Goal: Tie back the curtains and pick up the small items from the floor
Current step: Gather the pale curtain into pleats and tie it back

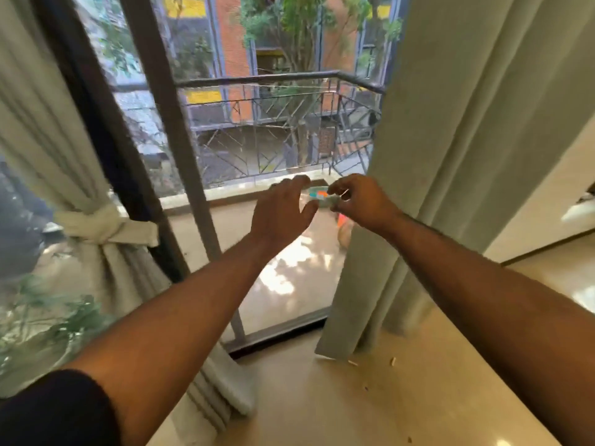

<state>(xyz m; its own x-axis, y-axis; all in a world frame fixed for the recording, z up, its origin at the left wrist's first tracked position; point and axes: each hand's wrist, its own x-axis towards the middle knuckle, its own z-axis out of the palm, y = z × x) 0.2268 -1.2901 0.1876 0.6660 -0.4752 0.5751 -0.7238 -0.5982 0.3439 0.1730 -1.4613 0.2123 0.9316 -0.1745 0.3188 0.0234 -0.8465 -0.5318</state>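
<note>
Right hand [357, 201] pinches a thin pale strip [325, 201] at the hanging right curtain's [450, 156] edge; left hand [283, 207] spreads loose beside it, fingers relaxed. Left curtain [64, 140] is gathered, its tie [106, 225] knotted. Small scraps [392, 361] lie on the floor [354, 407] near the right curtain's hem.

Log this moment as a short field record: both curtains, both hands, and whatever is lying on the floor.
left curtain: gathered, bound with a knotted tie-back
right curtain: hanging loose, not tied
left hand: raised before the window, fingers spread, holding nothing
right hand: raised beside the left, fingers curled as if pinching something small; what it is cannot be told
floor: small scraps lying near the right curtain's hem, not picked up
beyond the glass: balcony railing
</note>
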